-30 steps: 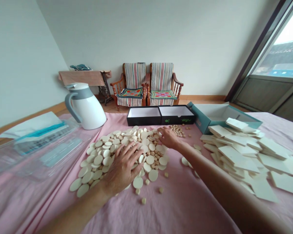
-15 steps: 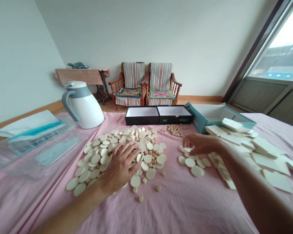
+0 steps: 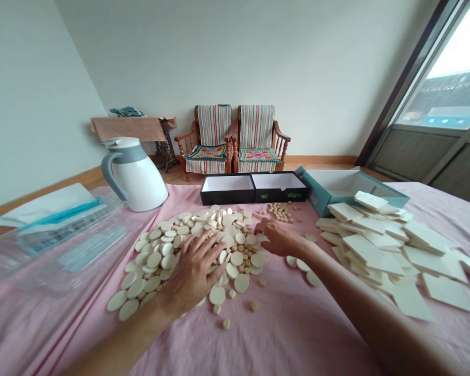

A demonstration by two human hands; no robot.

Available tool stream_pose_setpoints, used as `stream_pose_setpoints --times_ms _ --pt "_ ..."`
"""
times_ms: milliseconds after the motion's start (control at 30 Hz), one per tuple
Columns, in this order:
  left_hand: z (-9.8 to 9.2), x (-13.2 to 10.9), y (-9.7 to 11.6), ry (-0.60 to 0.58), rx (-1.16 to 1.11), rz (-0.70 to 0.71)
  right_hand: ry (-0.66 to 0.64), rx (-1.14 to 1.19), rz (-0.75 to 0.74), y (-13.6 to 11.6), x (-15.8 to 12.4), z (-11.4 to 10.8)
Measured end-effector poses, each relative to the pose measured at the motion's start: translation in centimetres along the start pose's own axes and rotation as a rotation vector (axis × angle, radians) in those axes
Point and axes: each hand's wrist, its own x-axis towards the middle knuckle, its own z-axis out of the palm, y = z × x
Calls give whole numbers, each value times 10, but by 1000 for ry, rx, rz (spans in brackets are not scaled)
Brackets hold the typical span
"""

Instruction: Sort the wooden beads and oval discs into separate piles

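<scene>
My left hand [image 3: 198, 261] lies on a broad heap of pale round wooden discs [image 3: 153, 260], its fingers a little spread over the pieces. At the right edge of that heap is my right hand [image 3: 276, 236], fingers bent and closed around the edge of a wooden disc [image 3: 261, 238]; the fingertips are partly hidden. Small wooden cubes or beads [image 3: 243, 250] are mixed in among the discs. Under my right forearm a smaller group of discs [image 3: 314, 278] is partly covered.
Square wooden tiles [image 3: 376, 250] are heaped at the right, against a teal box [image 3: 321, 193]. Black boxes with white insides [image 3: 227, 196] stand behind small wooden pieces [image 3: 280, 212]. At the left are a white jug [image 3: 143, 180] and clear plastic packaging [image 3: 90, 245].
My right hand has moved left from the small disc group to the right edge of the big heap. My left hand stays on the heap.
</scene>
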Motion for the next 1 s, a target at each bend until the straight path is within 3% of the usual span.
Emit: stream_pose_setpoints --times_ms 133,267,333,533,667,1000 --pt "0 0 0 -11 3 0 51 -59 144 20 -1 -13" --pt "0 0 -1 -27 11 -6 220 -134 373 40 7 -28" --pt "1 0 -2 -30 13 -4 291 -139 413 41 16 -29" --pt "2 -1 -2 -7 11 -11 190 -11 260 17 55 0" --pt "-1 0 1 -6 0 -30 158 -10 246 8 74 16" --pt "-1 -1 -1 -14 19 -8 177 -37 314 8 72 13"
